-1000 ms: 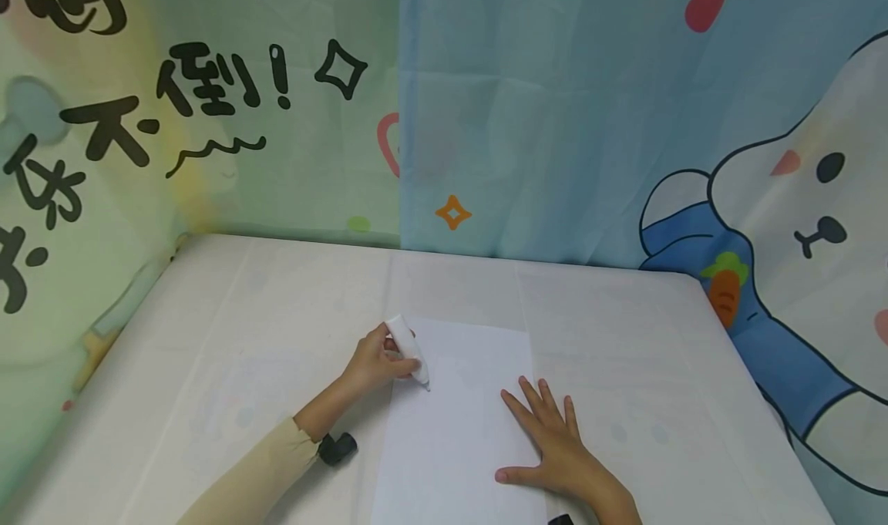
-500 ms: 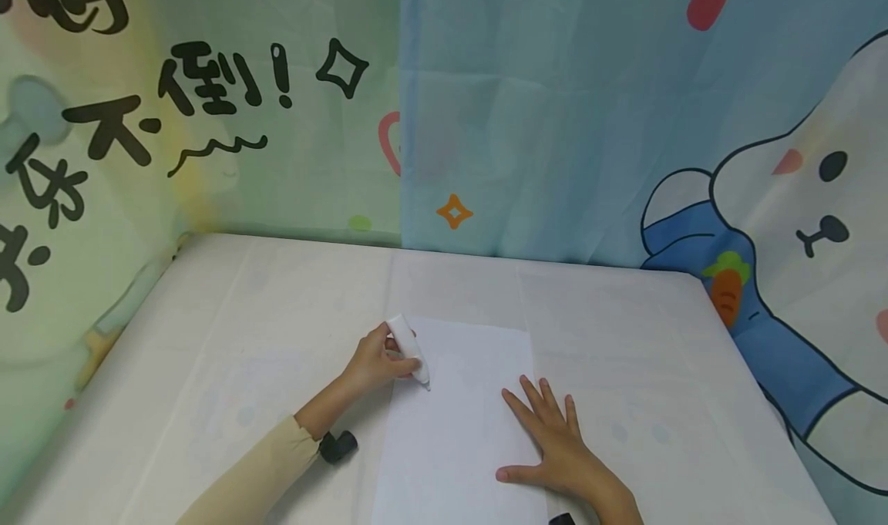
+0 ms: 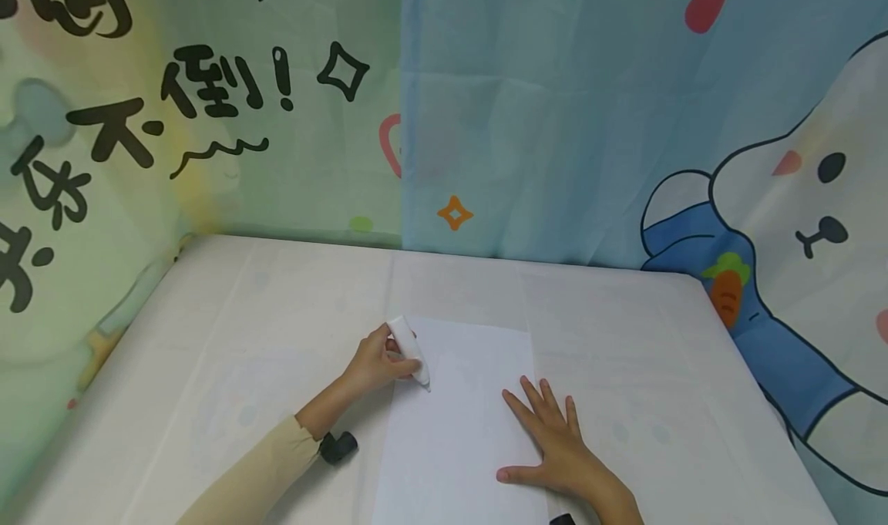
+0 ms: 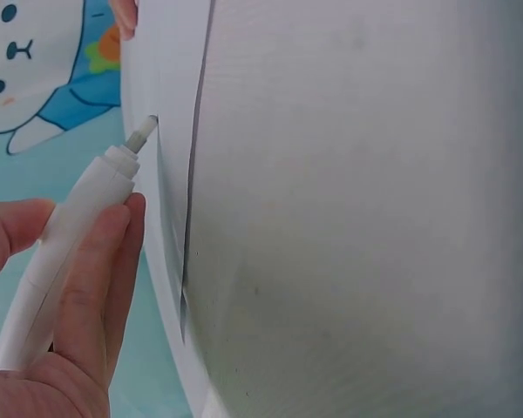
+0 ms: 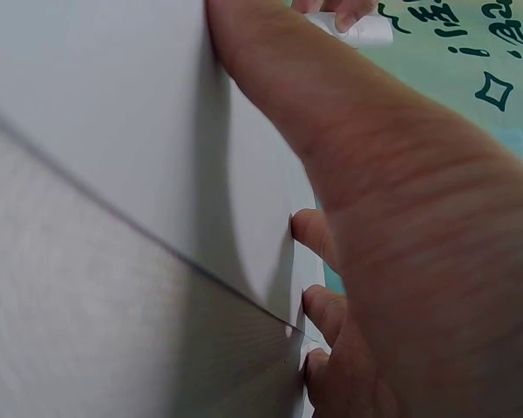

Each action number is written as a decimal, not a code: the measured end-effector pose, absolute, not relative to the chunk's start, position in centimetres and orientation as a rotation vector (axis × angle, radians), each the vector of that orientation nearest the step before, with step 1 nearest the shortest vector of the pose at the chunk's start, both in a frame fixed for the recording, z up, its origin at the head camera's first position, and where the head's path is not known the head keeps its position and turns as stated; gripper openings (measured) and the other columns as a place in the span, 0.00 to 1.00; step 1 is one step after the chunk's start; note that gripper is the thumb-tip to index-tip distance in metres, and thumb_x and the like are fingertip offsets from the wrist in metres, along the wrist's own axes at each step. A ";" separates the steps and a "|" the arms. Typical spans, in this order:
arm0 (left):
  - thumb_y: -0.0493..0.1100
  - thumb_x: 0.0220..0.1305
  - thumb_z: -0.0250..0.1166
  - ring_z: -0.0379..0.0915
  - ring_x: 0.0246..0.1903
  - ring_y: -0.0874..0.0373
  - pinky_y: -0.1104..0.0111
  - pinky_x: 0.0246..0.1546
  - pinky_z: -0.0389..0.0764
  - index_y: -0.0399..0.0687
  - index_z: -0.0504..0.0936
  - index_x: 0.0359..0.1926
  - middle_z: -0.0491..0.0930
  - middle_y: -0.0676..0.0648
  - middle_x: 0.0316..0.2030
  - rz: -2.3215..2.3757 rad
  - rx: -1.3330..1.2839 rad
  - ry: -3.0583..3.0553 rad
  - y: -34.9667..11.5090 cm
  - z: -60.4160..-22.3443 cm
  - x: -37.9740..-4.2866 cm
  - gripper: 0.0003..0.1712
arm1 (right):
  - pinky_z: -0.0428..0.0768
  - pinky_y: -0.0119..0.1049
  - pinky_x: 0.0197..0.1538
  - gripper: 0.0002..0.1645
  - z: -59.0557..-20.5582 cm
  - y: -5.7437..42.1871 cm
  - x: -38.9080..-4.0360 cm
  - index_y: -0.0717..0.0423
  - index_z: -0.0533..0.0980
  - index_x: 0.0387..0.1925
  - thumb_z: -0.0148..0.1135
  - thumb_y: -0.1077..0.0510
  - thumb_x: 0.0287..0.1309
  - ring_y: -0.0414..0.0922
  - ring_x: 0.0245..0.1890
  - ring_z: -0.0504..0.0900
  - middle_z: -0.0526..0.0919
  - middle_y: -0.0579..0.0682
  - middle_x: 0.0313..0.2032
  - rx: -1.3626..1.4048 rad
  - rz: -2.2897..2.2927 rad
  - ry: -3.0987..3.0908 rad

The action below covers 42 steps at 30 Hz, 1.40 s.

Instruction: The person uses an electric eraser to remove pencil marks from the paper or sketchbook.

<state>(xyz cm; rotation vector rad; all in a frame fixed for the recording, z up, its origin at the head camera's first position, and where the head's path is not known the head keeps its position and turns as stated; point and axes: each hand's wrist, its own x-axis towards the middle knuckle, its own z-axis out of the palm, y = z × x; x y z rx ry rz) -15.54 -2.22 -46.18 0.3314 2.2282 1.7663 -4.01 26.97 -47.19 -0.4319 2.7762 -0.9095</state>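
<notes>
My left hand (image 3: 378,361) grips a thick white pen-shaped tool (image 3: 408,348) between thumb and fingers. Its stepped collar and narrow grey-and-pale tip show in the left wrist view, where the tool (image 4: 70,231) points up and to the right. The tip is at the left part of a white sheet of paper (image 3: 451,448); whether it touches the paper I cannot tell. My right hand (image 3: 551,444) lies with fingers spread over the right edge of that sheet. In the right wrist view the thumb (image 5: 270,61) rests on the paper.
The sheet lies on a white-covered table (image 3: 277,301). Black wrist-worn devices sit by the left wrist (image 3: 338,448) and the right wrist (image 3: 562,519). A printed cloth backdrop (image 3: 541,124) with lettering and a cartoon animal rises behind the table.
</notes>
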 end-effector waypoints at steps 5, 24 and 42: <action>0.29 0.53 0.68 0.84 0.31 0.48 0.65 0.31 0.88 0.29 0.71 0.51 0.80 0.35 0.37 1.779 0.330 2.230 -2.1 -46.3 -15.8 0.24 | 0.18 0.65 0.69 0.63 -47.1 27.0 -4.0 0.51 0.58 0.73 0.75 0.33 0.37 0.63 0.75 0.31 0.45 0.64 0.75 -0.426 -0.911 2.775; 0.30 0.53 0.70 0.83 0.31 0.51 0.65 0.32 0.87 0.31 0.71 0.52 0.79 0.37 0.38 1.713 0.314 2.237 -2.1 -46.3 -15.7 0.25 | 0.20 0.68 0.68 0.63 -46.9 26.9 -4.0 0.52 0.58 0.73 0.75 0.35 0.37 0.63 0.74 0.32 0.46 0.65 0.74 -0.459 -0.911 2.791; 0.29 0.53 0.70 0.82 0.31 0.52 0.65 0.32 0.88 0.30 0.71 0.51 0.79 0.36 0.37 1.720 0.318 2.254 -2.1 -46.2 -16.0 0.25 | 0.20 0.68 0.68 0.63 -46.8 27.0 -4.1 0.52 0.58 0.73 0.75 0.35 0.37 0.64 0.74 0.32 0.45 0.65 0.75 -0.447 -0.910 2.781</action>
